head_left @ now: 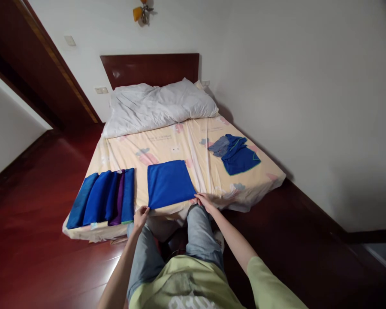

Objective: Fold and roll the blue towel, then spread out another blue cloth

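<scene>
Left hand (140, 216) and right hand (205, 200) each pinch a near corner of the folded blue cloth (169, 182). Cloth lies flat on the bed (180, 141). Folded stack (104, 197) just beside it.

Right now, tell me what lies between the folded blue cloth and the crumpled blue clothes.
Only bare bedsheet separates the folded blue cloth from the crumpled blue clothes in the head view.

A folded cloth (170, 183) lay on the bed (193, 141) at its near edge, with 1 hand at each near corner: left hand (140, 216), right hand (205, 201). A row of folded cloths (103, 197) lay to its left. A loose heap of cloths (235, 153) lay farther back on the right, pillows (161, 105) behind against the headboard (149, 68).
</scene>
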Demonstrator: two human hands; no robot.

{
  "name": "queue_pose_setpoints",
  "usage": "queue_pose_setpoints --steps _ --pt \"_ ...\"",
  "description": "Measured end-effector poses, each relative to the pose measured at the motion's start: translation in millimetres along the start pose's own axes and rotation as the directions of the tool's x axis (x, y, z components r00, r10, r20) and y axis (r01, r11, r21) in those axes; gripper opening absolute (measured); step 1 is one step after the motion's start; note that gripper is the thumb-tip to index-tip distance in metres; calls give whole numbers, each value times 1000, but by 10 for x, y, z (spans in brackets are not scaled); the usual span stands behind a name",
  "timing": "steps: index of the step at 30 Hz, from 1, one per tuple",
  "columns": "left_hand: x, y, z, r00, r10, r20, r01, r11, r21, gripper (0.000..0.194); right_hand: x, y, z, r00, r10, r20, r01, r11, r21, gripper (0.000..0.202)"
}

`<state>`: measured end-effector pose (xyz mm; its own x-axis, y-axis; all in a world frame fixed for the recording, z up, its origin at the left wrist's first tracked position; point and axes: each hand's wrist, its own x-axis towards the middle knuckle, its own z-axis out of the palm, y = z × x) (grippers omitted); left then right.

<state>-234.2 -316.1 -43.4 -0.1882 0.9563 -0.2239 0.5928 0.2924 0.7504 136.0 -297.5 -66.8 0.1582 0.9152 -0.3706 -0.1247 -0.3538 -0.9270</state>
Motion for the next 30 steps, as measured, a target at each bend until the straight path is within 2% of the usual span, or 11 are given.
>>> queue_pose_setpoints --steps 2,5,8,13,18,23,26,30 --pt "64 19 -37 999 3 54 -5 999 46 26 2 22 -36 999 9 43 -8 1000 -8 38" --pt "287 110 -114 995 3 104 -9 998 56 28 7 72 -62 996 13 87 -12 1000 -16 40" --pt "612 255 -191 990 -8 139 1 999 46 36 13 135 -71 992 4 125 -2 1000 -21 47" --pt "1279 538 -180 988 -77 134 97 984 -148 52 75 235 -73 991 7 135 -2 999 -41 58" --pt "2029 740 15 991 -111 70 123 972 -202 60 178 312 -81 992 38 120 -28 996 -87 58" --pt "2682 837 232 990 -140 -37 130 973 -192 56 222 334 -85 993 82 86 -73 992 -103 56" --pt "2947 879 315 989 -96 -109 81 988 -132 44 229 322 -93 992 109 65 -101 988 -119 54" --pt "3146 905 334 983 1 -184 -9 999 -43 35 218 283 -108 987 154 52 -143 976 -162 52"
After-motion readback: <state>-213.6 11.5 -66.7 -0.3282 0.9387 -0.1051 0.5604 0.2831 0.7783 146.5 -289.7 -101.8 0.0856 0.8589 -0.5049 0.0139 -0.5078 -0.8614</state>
